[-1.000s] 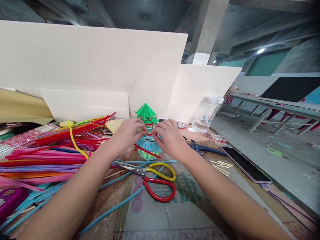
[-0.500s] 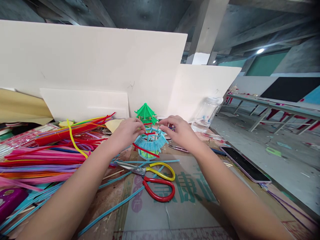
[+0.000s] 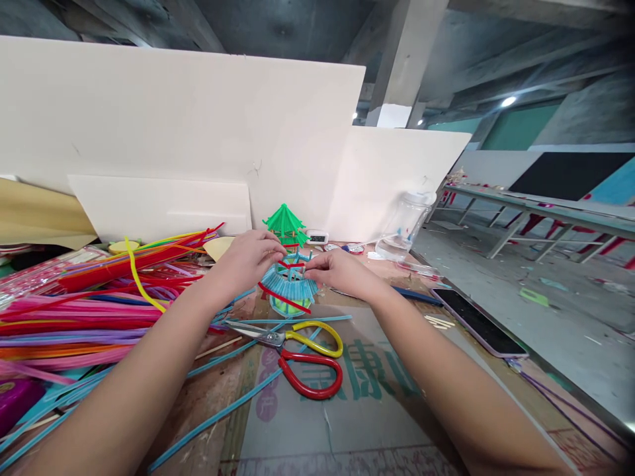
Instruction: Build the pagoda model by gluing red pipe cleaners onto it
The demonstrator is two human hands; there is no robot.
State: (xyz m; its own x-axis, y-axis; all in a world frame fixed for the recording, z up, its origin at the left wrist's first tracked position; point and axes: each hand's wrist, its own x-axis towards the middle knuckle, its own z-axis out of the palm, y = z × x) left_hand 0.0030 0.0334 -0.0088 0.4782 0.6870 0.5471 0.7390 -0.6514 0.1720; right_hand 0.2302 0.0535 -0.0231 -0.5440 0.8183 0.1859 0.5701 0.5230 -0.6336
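Note:
A small round model (image 3: 292, 284) of blue pipe cleaners, green near its base, stands beyond the scissors, with thin posts on top. Over it, my left hand (image 3: 253, 258) pinches a short red pipe cleaner (image 3: 294, 265). My right hand (image 3: 337, 272) is closed at that piece's right end, thumb and finger together. A longer red pipe cleaner (image 3: 282, 297) slants across the model's front. Just behind is a green pagoda-like roof (image 3: 284, 221), its lower part partly hidden. Scissors (image 3: 292, 347) with one yellow and one red handle lie nearer me, blades pointing left.
Many coloured pipe cleaners (image 3: 84, 317) are heaped at left, and long blue ones (image 3: 218, 416) run across the table. On the right are a phone (image 3: 479, 324), small sticks (image 3: 439, 322) and a clear jar (image 3: 404, 225). White boards (image 3: 188, 132) stand behind.
My right hand has moved in to the left and lower, its spread fingers now closing at the red piece. My left hand stays nearly in place. The view has shifted slightly.

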